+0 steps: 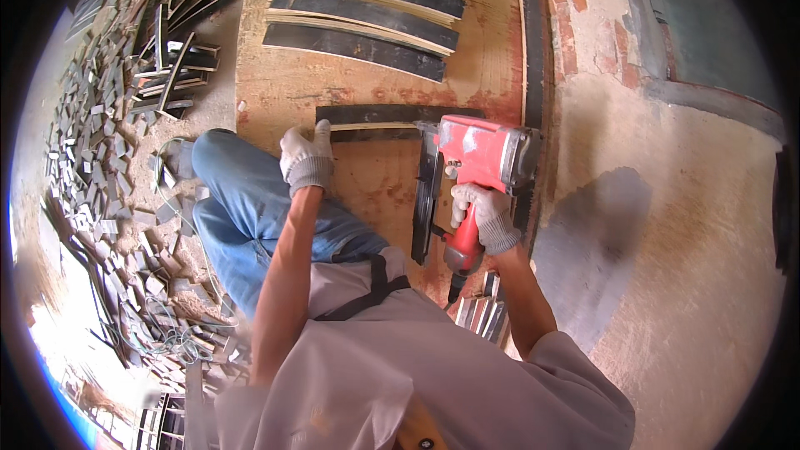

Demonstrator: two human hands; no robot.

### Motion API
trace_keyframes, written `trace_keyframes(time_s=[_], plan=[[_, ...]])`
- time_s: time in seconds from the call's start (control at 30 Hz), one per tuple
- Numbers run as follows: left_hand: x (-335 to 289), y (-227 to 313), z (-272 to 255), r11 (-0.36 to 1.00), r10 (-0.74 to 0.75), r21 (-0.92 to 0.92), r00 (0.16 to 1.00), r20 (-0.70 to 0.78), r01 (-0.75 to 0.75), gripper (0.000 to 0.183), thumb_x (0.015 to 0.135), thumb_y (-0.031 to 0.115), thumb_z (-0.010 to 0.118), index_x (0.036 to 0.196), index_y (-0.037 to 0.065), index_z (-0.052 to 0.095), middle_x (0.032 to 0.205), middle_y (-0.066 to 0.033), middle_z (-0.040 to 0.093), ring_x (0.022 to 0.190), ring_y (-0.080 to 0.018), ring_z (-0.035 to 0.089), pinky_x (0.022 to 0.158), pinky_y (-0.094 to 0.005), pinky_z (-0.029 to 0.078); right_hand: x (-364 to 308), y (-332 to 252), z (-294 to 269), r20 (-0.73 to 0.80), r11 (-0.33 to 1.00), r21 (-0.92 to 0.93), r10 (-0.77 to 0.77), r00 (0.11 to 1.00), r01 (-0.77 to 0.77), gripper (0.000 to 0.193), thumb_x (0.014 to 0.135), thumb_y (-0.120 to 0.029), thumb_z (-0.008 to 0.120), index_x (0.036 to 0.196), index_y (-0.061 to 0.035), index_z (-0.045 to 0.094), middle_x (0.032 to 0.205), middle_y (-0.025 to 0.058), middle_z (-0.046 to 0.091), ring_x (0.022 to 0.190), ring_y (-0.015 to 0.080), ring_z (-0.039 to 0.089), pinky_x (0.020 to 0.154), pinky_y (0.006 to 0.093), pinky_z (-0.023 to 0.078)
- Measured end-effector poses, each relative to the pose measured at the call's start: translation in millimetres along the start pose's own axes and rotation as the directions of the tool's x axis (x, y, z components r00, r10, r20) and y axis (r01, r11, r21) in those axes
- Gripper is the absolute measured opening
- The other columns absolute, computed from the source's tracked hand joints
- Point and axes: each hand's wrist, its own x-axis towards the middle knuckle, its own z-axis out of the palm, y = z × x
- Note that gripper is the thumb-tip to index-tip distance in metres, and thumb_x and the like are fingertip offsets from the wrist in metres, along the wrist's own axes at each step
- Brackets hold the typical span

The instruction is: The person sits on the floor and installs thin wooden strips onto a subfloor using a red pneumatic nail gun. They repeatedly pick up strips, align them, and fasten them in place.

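Observation:
My right hand (483,210), in a pale knit glove, is wrapped round the grip of a red nail gun (477,150). The gun's long black magazine (426,200) points down toward me, and its nose rests over the right part of a dark-faced wooden strip (375,113). My left hand (306,155), gloved too, is closed at the strip's left end, thumb up against it; its lower fingers are partly hidden. A second dark strip (375,134) lies just nearer to me, parallel to the first, with a pale edge between them.
More curved dark strips (358,42) lie stacked on the far part of the wooden board (283,87). Small offcuts (92,158) litter the floor at left, with a thin hose (179,337) among them. A short strip bundle (482,315) sits by my right forearm. A wall (667,225) rises at right.

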Motion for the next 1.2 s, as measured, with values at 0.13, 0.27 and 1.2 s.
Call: trace_keyframes(time_s=[0.13, 0.27, 1.2], plan=[[18, 11, -4, 0.990, -0.057, 0.140, 0.958, 0.281, 0.018, 0.061, 0.087, 0.060, 0.061, 0.096, 0.002, 0.073, 0.101, -0.0285, 0.069, 0.101, -0.0424, 0.066, 0.090, -0.0477, 0.050, -15, 13, -11, -0.025, 0.995, -0.085, -0.055, 0.998, 0.052, 0.016, 0.090, -0.011, 0.061, 0.096, 0.0033, 0.067, 0.062, 0.0055, 0.057, 0.052, 0.0178, 0.057, 0.052, 0.0320, 0.048], [17, 3, 0, 0.984, -0.141, -0.043, 0.908, 0.394, 0.172, 0.060, 0.087, 0.057, 0.059, 0.101, 0.001, 0.073, 0.095, -0.0290, 0.069, 0.096, -0.0405, 0.067, 0.090, -0.0463, 0.049, -17, 31, -23, 0.061, 0.963, -0.219, -0.146, 0.987, 0.156, 0.024, 0.096, -0.015, 0.058, 0.084, 0.0029, 0.068, 0.063, 0.0068, 0.064, 0.056, 0.0159, 0.060, 0.059, 0.0283, 0.050], [-8, 7, -3, 0.298, -0.355, -0.477, 0.560, 0.749, 0.827, 0.026, 0.091, 0.015, 0.067, 0.111, -0.002, 0.066, 0.107, -0.0139, 0.062, 0.093, -0.0278, 0.065, 0.066, -0.0421, 0.066, -17, 27, 10, 0.213, 0.838, -0.499, -0.131, 0.968, 0.223, 0.029, 0.095, -0.018, 0.057, 0.072, -0.0020, 0.062, 0.061, 0.0046, 0.059, 0.056, 0.0155, 0.056, 0.058, 0.0305, 0.045]])
